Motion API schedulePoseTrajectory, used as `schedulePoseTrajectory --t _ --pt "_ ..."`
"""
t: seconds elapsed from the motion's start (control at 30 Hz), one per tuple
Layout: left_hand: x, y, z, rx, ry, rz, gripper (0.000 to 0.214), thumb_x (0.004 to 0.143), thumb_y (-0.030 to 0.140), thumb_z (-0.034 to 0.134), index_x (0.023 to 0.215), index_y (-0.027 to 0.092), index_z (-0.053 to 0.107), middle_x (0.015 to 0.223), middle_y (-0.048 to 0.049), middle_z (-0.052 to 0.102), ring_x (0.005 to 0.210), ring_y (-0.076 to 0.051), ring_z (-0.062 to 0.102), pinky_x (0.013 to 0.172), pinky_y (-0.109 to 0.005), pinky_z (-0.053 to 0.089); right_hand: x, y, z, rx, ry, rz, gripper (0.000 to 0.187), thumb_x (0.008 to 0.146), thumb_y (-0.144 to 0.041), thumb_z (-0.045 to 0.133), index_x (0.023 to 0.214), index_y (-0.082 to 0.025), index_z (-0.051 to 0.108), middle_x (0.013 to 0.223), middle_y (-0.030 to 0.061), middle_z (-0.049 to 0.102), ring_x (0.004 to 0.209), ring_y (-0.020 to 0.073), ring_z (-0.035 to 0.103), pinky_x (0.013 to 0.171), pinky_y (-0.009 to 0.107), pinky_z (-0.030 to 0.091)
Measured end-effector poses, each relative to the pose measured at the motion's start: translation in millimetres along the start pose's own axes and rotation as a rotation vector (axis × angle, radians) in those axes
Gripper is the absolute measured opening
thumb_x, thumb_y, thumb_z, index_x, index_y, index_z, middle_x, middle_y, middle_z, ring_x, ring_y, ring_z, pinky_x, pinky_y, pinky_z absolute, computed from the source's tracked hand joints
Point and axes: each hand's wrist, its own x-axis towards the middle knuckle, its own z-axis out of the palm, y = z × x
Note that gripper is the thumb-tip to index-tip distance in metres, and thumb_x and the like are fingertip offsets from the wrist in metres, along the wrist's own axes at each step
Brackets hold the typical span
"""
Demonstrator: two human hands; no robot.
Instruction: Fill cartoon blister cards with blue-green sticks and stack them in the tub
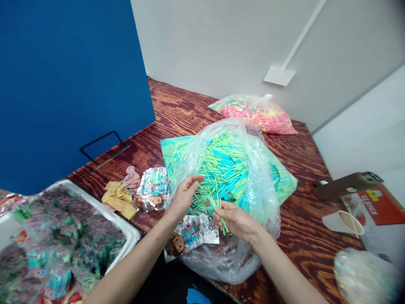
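Note:
A large clear plastic bag (262, 185) lies open on the table, full of thin green and blue sticks (226, 164). My right hand (236, 217) is closed around a small bunch of these sticks (218, 207) at the bag's near edge. At the left side of the bag's mouth is my left hand (185, 194), its fingers slightly curved and apart, with nothing visible in them. Below the hands lies a printed foil pouch (193, 236) with a cartoon figure, partly covered by my left forearm. Another such pouch (153, 188) lies left of the bag.
A tied bag of pink and multicoloured sticks (256, 112) rests near the wall. Yellow and pink cloths (118, 198) lie at left, beside a white bin (126, 236) of packed pouches. On the right are a brown flask (344, 185), paper cup (341, 222) and red box (382, 204).

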Motion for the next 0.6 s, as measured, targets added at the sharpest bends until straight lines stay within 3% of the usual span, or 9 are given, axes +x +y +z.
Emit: schedulePoseTrajectory --t 0.07,0.13,0.23,0.33,0.4,0.43,0.53,0.6 --pt "-8 3 0.9 0.149 -0.005 0.053 0.03 0.085 0.031 0.061 0.112 0.02 0.067 0.126 -0.0088 0.066 0.124 -0.025 0.056 0.109 -0.043 0.038 -1 8 7 -0.029 0.072 -0.087 0.028 0.074 -0.035 0.077 0.091 -0.016 0.066 0.066 -0.0028 0.056 0.056 0.0108 0.051 0.063 0.027 0.045" --pt "-24 6 2.3 0.288 0.014 0.132 0.034 0.09 0.031 0.056 0.122 0.023 0.063 0.137 -0.0074 0.06 0.132 -0.024 0.049 0.114 -0.043 0.034 0 23 18 -0.087 0.182 -0.26 0.025 0.077 -0.037 0.074 0.09 -0.017 0.066 0.071 -0.0003 0.06 0.065 0.0143 0.056 0.069 0.029 0.047" --pt "-59 7 4.0 0.527 -0.002 0.362 0.042 0.097 0.028 0.045 0.138 0.026 0.05 0.148 -0.0077 0.048 0.139 -0.024 0.041 0.116 -0.045 0.031 5 58 34 -0.265 0.327 -0.51 0.018 0.087 -0.037 0.063 0.094 -0.021 0.065 0.087 0.0023 0.066 0.086 0.0192 0.06 0.084 0.032 0.047" --pt "-86 0 4.8 0.825 -0.213 0.578 0.057 0.095 0.024 0.047 0.15 0.027 0.032 0.156 -0.0097 0.037 0.146 -0.028 0.028 0.119 -0.055 0.021 12 91 42 -0.342 0.378 -0.584 0.023 0.09 -0.042 0.057 0.1 -0.023 0.065 0.098 0.0046 0.067 0.094 0.0226 0.06 0.087 0.034 0.047" --pt "-95 -6 3.2 0.969 -0.359 0.604 0.063 0.094 0.024 0.049 0.152 0.027 0.025 0.157 -0.0104 0.034 0.147 -0.029 0.025 0.119 -0.059 0.016 14 103 42 -0.334 0.38 -0.592 0.025 0.091 -0.044 0.055 0.102 -0.024 0.065 0.101 0.0056 0.068 0.098 0.0245 0.06 0.089 0.035 0.047" --pt "-97 -8 1.3 1.002 -0.377 0.595 0.064 0.095 0.024 0.049 0.153 0.027 0.024 0.158 -0.0107 0.033 0.147 -0.029 0.025 0.119 -0.059 0.017 15 105 42 -0.338 0.378 -0.596 0.025 0.091 -0.044 0.054 0.103 -0.024 0.065 0.101 0.0056 0.068 0.1 0.0248 0.06 0.09 0.035 0.047" --pt "-97 -10 -8.1 0.967 -0.223 0.571 0.062 0.095 0.022 0.047 0.153 0.026 0.023 0.159 -0.012 0.028 0.147 -0.028 0.026 0.118 -0.054 0.024 12 99 40 -0.412 0.391 -0.595 0.021 0.092 -0.04 0.054 0.101 -0.024 0.065 0.097 0.0039 0.067 0.096 0.0228 0.06 0.088 0.033 0.046" --pt "-96 -13 -14.8 0.932 -0.096 0.549 0.056 0.095 0.021 0.048 0.148 0.026 0.032 0.153 -0.0121 0.039 0.142 -0.027 0.035 0.115 -0.051 0.031 10 91 39 -0.454 0.423 -0.578 0.018 0.093 -0.037 0.054 0.095 -0.022 0.065 0.091 0.0023 0.067 0.089 0.0206 0.06 0.083 0.031 0.046"
